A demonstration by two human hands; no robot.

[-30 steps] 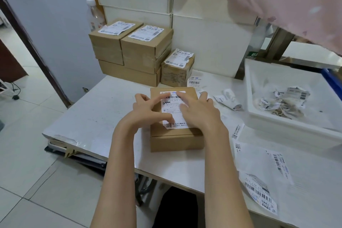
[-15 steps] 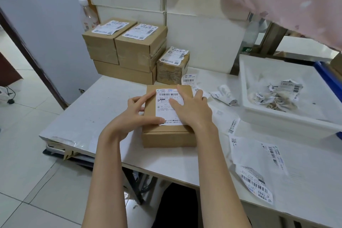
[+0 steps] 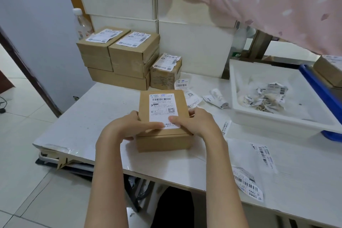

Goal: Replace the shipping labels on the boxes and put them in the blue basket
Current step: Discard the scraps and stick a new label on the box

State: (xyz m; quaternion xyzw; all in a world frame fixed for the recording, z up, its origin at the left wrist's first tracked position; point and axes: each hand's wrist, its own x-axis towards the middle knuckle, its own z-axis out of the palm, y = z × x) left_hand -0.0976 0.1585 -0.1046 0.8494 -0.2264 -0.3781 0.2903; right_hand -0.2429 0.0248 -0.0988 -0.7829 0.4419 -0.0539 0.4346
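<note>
The box (image 3: 163,120) sits near the table's (image 3: 88,116) near edge with its fresh label (image 3: 163,110) flat on top, grasped at either side by the left hand (image 3: 129,126) and right hand (image 3: 196,122), thumbs on the label's near edge, probably to lift it toward the blue basket (image 3: 318,87) far right, mostly cut off behind the white tray (image 3: 277,120).

Matt cardboard box (image 3: 162,116), smooth paper label (image 3: 163,109).

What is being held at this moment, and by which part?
The labelled cardboard box, gripped at its near end: left hand on its left side, right hand on its right, thumbs on the label.
</note>
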